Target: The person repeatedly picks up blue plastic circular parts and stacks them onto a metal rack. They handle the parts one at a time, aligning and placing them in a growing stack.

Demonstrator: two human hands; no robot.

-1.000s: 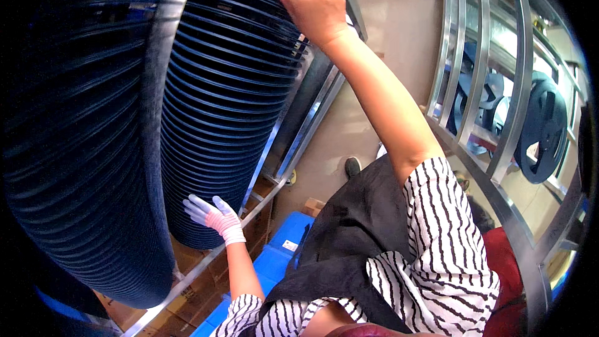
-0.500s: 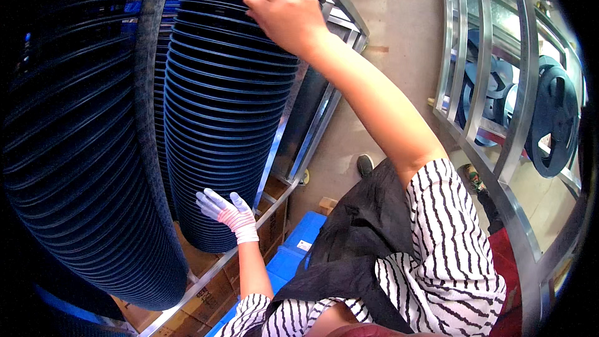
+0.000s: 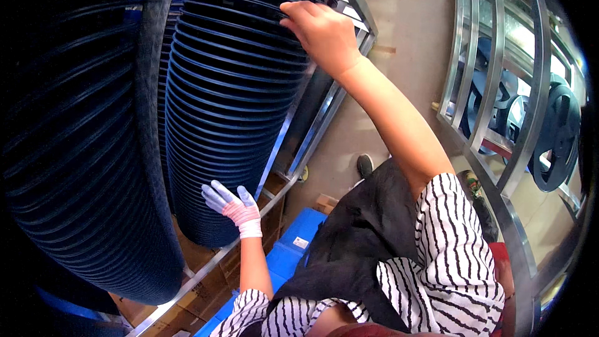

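Note:
A tall stack of thin, dark blue round discs (image 3: 234, 112) leans in front of me, their rims forming close ridges. My left hand (image 3: 231, 205), in a pale glove, lies with fingers spread at the lower right side of this stack. Bare, my right hand (image 3: 324, 34) is at the stack's upper right edge. Its fingers are curled in toward the thumb by the rims, and whatever is between them, if anything, is too hidden to make out.
A second dark stack (image 3: 81, 187) stands at the left, beyond a grey upright post (image 3: 150, 87). Metal frame bars (image 3: 324, 112) run along the right of the near stack. Blue boxes (image 3: 296, 243) lie below. A metal rack (image 3: 490, 75) at the right holds dark reel-like discs (image 3: 555, 137).
My right hand has shifted right and slightly down along the upper end of the stack. My left hand has moved slightly up and right, its fingers still spread.

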